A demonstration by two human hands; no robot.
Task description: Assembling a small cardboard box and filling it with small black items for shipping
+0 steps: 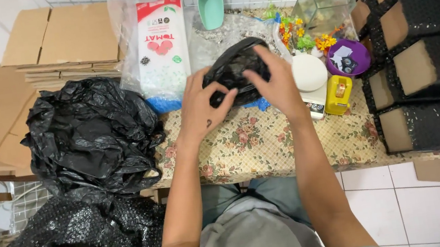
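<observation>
My left hand [201, 104] and my right hand [275, 81] both grip a small black plastic bag [235, 66], held just above a table with a floral cloth [257, 147]. The left fingers pinch the bag's near edge, and the right hand wraps over its top and right side. Something blue shows under the bag at the table surface. What is inside the bag is hidden.
A printed white sack of blue pellets [160, 46] leans at the back left beside flat cardboard [59, 40]. A teal scoop [210, 0], a white scale [310, 80], a yellow tape dispenser [338, 95], a glass tank [324, 2] and black-wrapped boxes [425, 45] stand right. Crumpled black bags [91, 135] lie left.
</observation>
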